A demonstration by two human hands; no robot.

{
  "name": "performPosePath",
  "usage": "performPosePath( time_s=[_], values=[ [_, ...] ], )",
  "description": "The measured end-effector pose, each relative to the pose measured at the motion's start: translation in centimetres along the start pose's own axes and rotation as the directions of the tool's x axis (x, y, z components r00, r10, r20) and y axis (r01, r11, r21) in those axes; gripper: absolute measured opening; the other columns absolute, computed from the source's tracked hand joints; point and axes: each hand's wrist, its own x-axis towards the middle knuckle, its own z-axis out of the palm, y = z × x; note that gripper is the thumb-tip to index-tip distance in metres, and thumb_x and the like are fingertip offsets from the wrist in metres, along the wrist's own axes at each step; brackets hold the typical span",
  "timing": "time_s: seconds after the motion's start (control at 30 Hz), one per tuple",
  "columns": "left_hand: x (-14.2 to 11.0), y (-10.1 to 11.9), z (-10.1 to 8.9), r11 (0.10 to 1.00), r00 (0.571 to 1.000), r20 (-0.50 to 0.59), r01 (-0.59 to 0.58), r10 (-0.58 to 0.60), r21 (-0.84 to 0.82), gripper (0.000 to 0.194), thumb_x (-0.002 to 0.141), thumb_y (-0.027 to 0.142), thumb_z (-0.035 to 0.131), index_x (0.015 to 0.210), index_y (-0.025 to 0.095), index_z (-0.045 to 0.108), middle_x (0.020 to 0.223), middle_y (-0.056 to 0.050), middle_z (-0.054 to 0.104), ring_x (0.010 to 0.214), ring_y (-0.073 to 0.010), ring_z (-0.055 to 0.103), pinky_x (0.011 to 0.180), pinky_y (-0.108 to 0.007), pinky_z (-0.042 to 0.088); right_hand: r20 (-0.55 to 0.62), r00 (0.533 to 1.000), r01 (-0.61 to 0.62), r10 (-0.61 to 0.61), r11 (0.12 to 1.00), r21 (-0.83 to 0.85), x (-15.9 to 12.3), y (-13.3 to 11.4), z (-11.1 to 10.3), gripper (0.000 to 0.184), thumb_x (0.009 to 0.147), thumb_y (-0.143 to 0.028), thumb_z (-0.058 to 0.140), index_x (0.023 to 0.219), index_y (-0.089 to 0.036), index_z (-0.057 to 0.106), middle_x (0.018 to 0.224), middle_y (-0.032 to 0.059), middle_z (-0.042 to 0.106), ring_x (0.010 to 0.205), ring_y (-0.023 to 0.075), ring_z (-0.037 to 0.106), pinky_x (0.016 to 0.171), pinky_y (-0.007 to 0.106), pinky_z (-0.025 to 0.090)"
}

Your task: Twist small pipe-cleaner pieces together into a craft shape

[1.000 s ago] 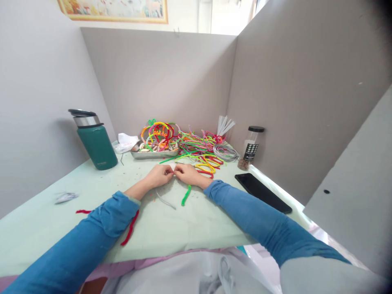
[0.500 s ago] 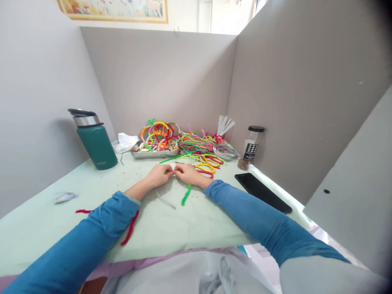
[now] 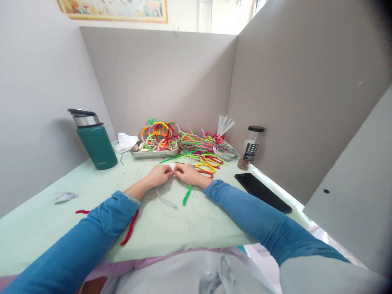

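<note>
Both hands' fingers [image 3: 170, 172] pinch green pipe cleaner [image 3: 186, 195] w/ white wire [image 3: 167, 200].

Your sleeves [image 3: 245, 212] were blue. The worktop [image 3: 183, 222] was pale mint green with a lilac strip along its near edge. By your hands lay a bright green pipe cleaner [image 3: 186, 195], a white one [image 3: 167, 201] and a red one [image 3: 130, 228]. The heap of pipe cleaners [image 3: 196, 149] toward the far edge mixed yellow, green, red, pink and orange. The flask [image 3: 95, 141] was dark green with a steel collar and black lid. The phone [image 3: 262, 192] was black, the tray [image 3: 153, 154] silver, the jar [image 3: 250, 148] clear with a black cap and a black-and-white label.
</note>
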Motion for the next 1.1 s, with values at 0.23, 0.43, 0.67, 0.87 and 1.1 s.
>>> performPosePath(
  time_s=[0.23, 0.43, 0.67, 0.87, 1.1],
  values=[
    [-0.13, -0.05, 0.00, 0.999, 1.000, 0.020, 0.004, -0.004, -0.034, 0.020, 0.080, 0.028, 0.045, 0.066, 0.018, 0.056, 0.055, 0.001, 0.057, 0.058, -0.0138, 0.051, 0.056, -0.024, 0.033, -0.004, 1.000, 0.012, -0.012, 1.000, 0.013, 0.04, 0.14, 0.10, 0.011, 0.080, -0.021, 0.049, 0.075, -0.017, 0.057, 0.069, -0.0012, 0.056, 0.063, 0.0113, 0.045, 0.058, 0.022, 0.027],
    [-0.08, -0.14, 0.06, 0.998, 1.000, 0.027, 0.008, -0.007, -0.055, 0.021, 0.079, 0.028, 0.044, 0.070, 0.018, 0.060, 0.054, 0.001, 0.058, 0.058, -0.0142, 0.052, 0.057, -0.024, 0.035, -0.008, 1.000, 0.011, -0.010, 1.000, 0.009, 0.04, 0.09, 0.03, 0.010, 0.080, -0.020, 0.049, 0.074, -0.016, 0.056, 0.068, -0.0014, 0.056, 0.063, 0.0109, 0.045, 0.058, 0.022, 0.027],
    [0.07, -0.44, 0.28, 0.998, 1.000, 0.016, -0.010, 0.011, -0.068, 0.018, 0.075, 0.025, 0.047, 0.073, 0.016, 0.063, 0.063, -0.001, 0.063, 0.062, -0.0135, 0.054, 0.057, -0.023, 0.036, -0.006, 1.000, 0.009, -0.009, 1.000, 0.008, 0.03, 0.14, 0.09, 0.010, 0.081, -0.021, 0.050, 0.075, -0.017, 0.057, 0.070, -0.0012, 0.057, 0.063, 0.0109, 0.045, 0.058, 0.022, 0.027],
    [0.14, -0.48, 0.23, 0.998, 1.000, 0.030, 0.004, -0.002, -0.068, 0.017, 0.070, 0.020, 0.048, 0.075, 0.016, 0.064, 0.065, 0.000, 0.064, 0.063, -0.0134, 0.054, 0.057, -0.022, 0.037, 0.003, 1.000, 0.002, -0.002, 1.000, 0.021, 0.01, 0.21, 0.14, 0.011, 0.081, -0.022, 0.050, 0.077, -0.017, 0.058, 0.071, -0.0008, 0.058, 0.063, 0.0112, 0.046, 0.058, 0.022, 0.028],
    [0.25, -0.71, 0.44, 0.999, 1.000, 0.021, -0.020, 0.021, -0.036, 0.018, 0.073, 0.023, 0.049, 0.078, 0.015, 0.064, 0.069, -0.002, 0.065, 0.064, -0.0138, 0.054, 0.059, -0.023, 0.036, -0.004, 1.000, 0.012, -0.012, 1.000, 0.021, 0.05, 0.32, 0.24, 0.010, 0.081, -0.022, 0.050, 0.076, -0.017, 0.058, 0.070, -0.0012, 0.058, 0.063, 0.0110, 0.046, 0.058, 0.022, 0.028]
  ],
)
